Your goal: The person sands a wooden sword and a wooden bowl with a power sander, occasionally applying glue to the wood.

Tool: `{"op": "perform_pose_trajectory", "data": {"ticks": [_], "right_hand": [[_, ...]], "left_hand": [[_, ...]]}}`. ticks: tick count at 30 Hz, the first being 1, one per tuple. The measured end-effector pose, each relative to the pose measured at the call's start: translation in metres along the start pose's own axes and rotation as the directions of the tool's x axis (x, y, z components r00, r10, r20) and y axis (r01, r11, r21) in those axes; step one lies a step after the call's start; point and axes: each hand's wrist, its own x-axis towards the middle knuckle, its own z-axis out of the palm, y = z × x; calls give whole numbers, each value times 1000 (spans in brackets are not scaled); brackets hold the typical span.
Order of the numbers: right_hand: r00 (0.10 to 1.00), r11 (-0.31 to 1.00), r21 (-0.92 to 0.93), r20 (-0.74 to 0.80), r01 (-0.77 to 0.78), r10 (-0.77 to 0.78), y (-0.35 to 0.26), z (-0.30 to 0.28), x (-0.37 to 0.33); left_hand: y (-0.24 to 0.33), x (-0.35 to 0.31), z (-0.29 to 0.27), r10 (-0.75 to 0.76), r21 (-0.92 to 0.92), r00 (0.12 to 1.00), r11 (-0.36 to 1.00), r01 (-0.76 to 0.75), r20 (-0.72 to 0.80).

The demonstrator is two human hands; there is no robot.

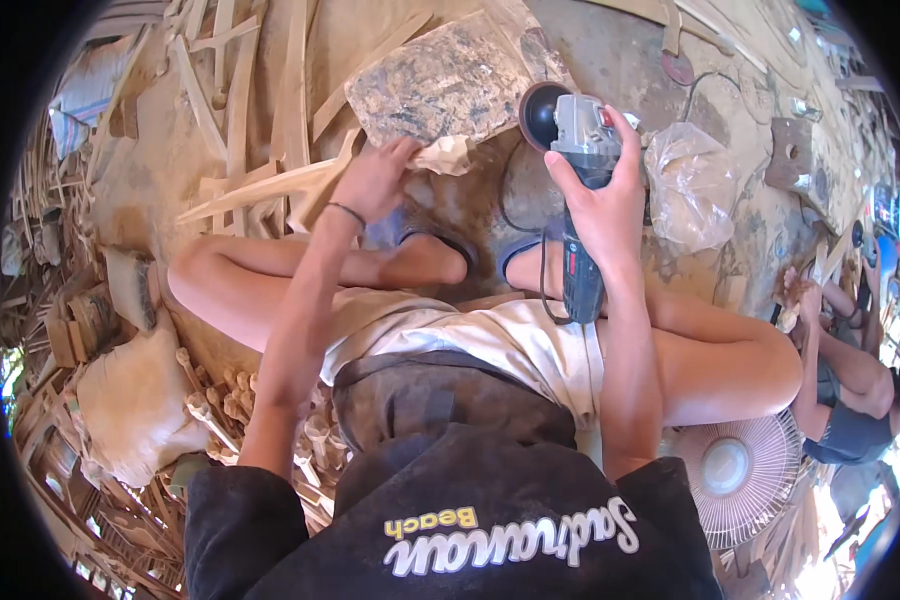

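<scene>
My right hand (612, 205) is wrapped round the grey and dark blue body of an angle grinder (582, 262), held upright in front of my right knee. The grinder's round dark disc (542, 118) sits at its far end, beside the right edge of a scarred wooden block (440, 85). My left hand (375, 180) is closed on a carved piece of wood (445, 155), whose pale knobbly end sticks out against the block's near edge. Disc and carved end are apart. Whether the long pale wood under my left wrist belongs to the same piece, I cannot tell.
Long wooden offcuts (238, 100) lie at the far left. A clear plastic bag (692, 185) rests right of the grinder. A fan (730, 468) stands by my right thigh, and a co-worker (838, 370) sits beyond it. Carved wooden pieces (232, 410) are heaped behind my left side.
</scene>
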Motion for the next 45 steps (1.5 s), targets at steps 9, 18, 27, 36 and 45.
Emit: {"op": "perform_pose_trajectory", "data": {"ticks": [9, 18, 27, 36, 45], "right_hand": [[972, 983, 69, 152, 168, -177, -66, -14, -20], [898, 972, 62, 374, 225, -232, -130, -14, -35], [870, 957, -33, 428, 288, -247, -144, -10, -39], [857, 969, -39, 476, 244, -197, -145, -14, -43], [883, 985, 119, 438, 128, -167, -130, -19, -47]], "left_hand": [[14, -21, -74, -122, 55, 921, 987, 153, -369], [10, -36, -70, -30, 64, 904, 996, 63, -426], [12, -45, -69, -41, 119, 906, 988, 100, -422], [10, -54, -68, -45, 107, 919, 990, 95, -392], [17, -55, -77, -77, 41, 910, 994, 102, -407]]}}
